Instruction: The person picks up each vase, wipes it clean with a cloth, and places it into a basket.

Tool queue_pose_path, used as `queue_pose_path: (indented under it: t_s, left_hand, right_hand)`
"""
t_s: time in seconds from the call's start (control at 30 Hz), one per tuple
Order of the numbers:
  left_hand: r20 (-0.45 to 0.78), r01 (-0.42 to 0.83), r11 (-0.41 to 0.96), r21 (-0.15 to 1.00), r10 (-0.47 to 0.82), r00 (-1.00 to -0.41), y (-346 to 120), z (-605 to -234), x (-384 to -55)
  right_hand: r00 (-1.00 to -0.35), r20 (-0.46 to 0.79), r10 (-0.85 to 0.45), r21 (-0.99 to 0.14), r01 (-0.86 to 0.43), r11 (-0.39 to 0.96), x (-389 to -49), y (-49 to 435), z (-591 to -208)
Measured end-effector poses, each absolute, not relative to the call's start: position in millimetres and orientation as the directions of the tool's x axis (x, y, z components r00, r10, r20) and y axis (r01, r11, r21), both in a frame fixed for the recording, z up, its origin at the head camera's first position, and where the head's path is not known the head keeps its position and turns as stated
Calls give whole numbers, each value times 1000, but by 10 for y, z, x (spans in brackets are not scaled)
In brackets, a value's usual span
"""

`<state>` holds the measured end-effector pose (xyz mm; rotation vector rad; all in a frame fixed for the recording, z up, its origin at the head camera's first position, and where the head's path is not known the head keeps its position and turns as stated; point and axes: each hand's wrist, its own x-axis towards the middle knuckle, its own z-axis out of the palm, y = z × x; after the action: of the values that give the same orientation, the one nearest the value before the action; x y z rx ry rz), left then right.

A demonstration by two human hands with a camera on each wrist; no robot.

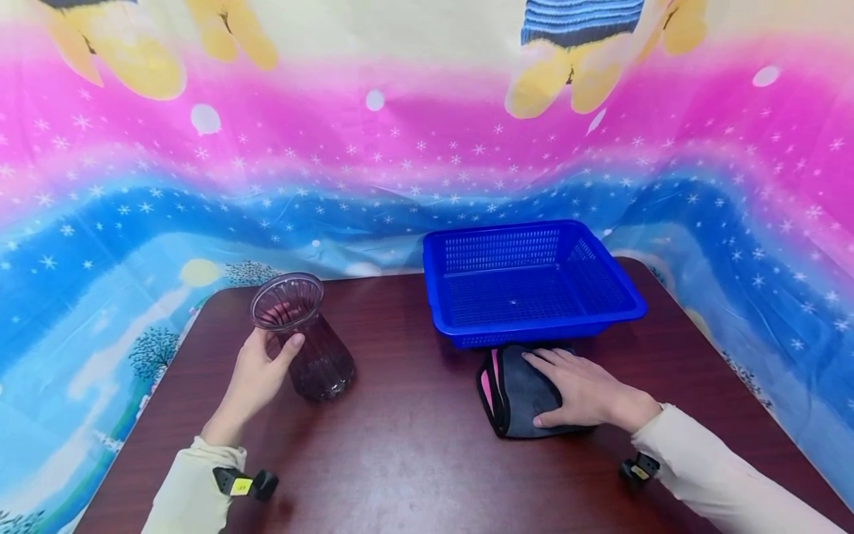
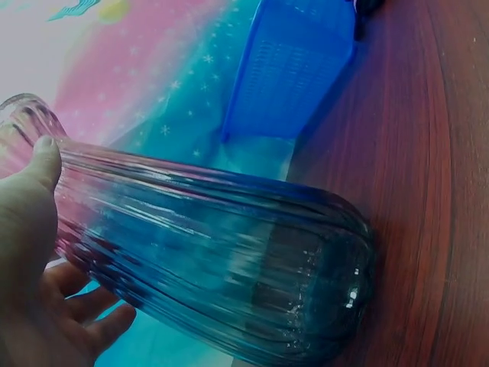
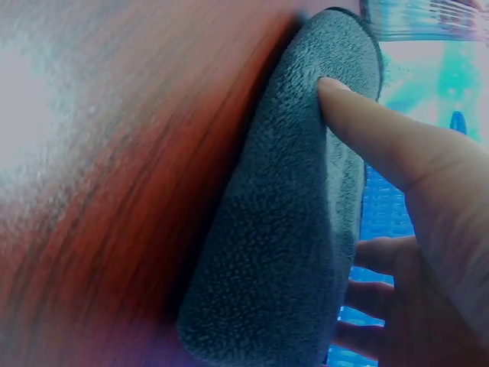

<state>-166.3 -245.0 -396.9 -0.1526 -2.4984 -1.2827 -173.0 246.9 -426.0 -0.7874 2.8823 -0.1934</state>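
Observation:
A ribbed, purple-tinted glass vase (image 1: 323,360) with a flared rim is on the left of the table. My left hand (image 1: 256,374) holds it just under the rim, thumb (image 2: 46,160) on the near side and fingers around the other side. On the right is a folded grey cloth (image 1: 523,389) with black edging; pink layers show at its left side. My right hand (image 1: 583,386) rests on this cloth with fingers spread. In the right wrist view its thumb (image 3: 367,118) presses the fuzzy grey surface, while the other fingers reach over the far side.
A blue plastic basket (image 1: 537,326) with perforated walls stands at the back right, directly behind the cloth. The dark reddish-brown wooden table (image 1: 400,445) has rounded back corners. A colourful printed curtain (image 1: 373,163) surrounds its back and sides.

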Motion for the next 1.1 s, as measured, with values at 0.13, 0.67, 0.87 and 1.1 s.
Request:
queue_pose_path:
  t_s: [0.13,0.67,0.87,1.1]
  left_hand:
    - [351,268,587,764,-30,-936,-2460,-3979,-1676]
    - [340,258,606,752,-21,-940,-2478,-3970,-1688]
    - [320,251,601,759,-8,-947,-2507,-3933,-1703]
    - [297,236,612,755,3,-955,-2525,-3944,-1710]
  right_hand:
    - [-857,-90,-507,-163,-489,857,-1766,2463,-4298]
    - [-869,-70,-490,-257,-459,851,-1770,2436,-4342]
    - [-857,-20,-515,-286,-488,824,-1772,2453,-4340]
    - [-797,29,-604,-297,-584,756,-1768,2522,-4330]
